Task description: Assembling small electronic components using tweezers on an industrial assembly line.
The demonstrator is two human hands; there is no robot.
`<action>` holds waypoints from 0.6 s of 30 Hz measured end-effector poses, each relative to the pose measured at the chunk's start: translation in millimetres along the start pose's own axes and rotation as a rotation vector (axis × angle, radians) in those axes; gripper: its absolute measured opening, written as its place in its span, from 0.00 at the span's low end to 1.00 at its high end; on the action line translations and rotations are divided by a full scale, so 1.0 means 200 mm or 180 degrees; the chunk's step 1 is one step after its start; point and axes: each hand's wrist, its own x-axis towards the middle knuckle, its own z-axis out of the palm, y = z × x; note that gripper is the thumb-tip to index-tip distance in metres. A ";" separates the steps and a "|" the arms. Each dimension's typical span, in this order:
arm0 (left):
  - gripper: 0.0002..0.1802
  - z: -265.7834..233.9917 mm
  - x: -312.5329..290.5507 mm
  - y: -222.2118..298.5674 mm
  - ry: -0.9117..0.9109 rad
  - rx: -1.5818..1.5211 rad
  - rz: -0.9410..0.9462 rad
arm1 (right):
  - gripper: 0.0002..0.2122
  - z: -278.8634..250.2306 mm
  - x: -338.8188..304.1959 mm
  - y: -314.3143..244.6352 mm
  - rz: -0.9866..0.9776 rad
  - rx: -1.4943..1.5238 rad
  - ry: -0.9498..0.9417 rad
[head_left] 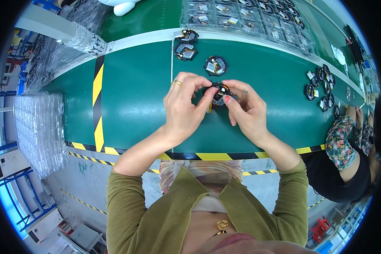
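Between my two hands is a round black electronic module (221, 88), which looks like an open watch body with small components inside. My left hand (184, 103) grips its left side, the thumb pressing near the top of the inside. From the other side my right hand (248, 111) pinches the rim between thumb and fingers. A bit of yellow shows below the module; much of it is hidden by my fingers. Just beyond my hands a similar module (216, 66) lies on the green table (131, 93). Farther off, to the left, lie two more modules (186, 51).
Clear compartment trays (249, 26) filled with modules stand at the back. Stacked clear plastic trays (39, 131) rise on the left. Several modules (324, 84) lie at the right, near a co-worker's patterned sleeve (341, 142). Yellow-and-black tape (207, 156) edges the table. A pillar (78, 38) stands back left.
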 end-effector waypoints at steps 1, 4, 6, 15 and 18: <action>0.11 0.00 0.00 0.00 0.0012 0.0023 0.0025 | 0.14 0.00 0.00 0.00 0.0029 0.0087 0.0030; 0.08 0.00 0.01 0.01 -0.0044 0.0178 0.0155 | 0.14 0.00 0.00 0.01 0.0120 0.0029 0.0095; 0.09 0.01 0.01 0.02 0.0033 0.0168 0.0071 | 0.14 0.00 -0.01 0.01 0.0030 -0.0047 0.0084; 0.08 0.01 0.00 0.03 0.0075 -0.0258 -0.0166 | 0.10 0.00 -0.01 0.02 0.0001 0.0258 0.0116; 0.09 0.02 0.00 0.02 0.0108 -0.0246 -0.0039 | 0.09 -0.01 0.00 -0.02 0.0300 0.0752 0.0103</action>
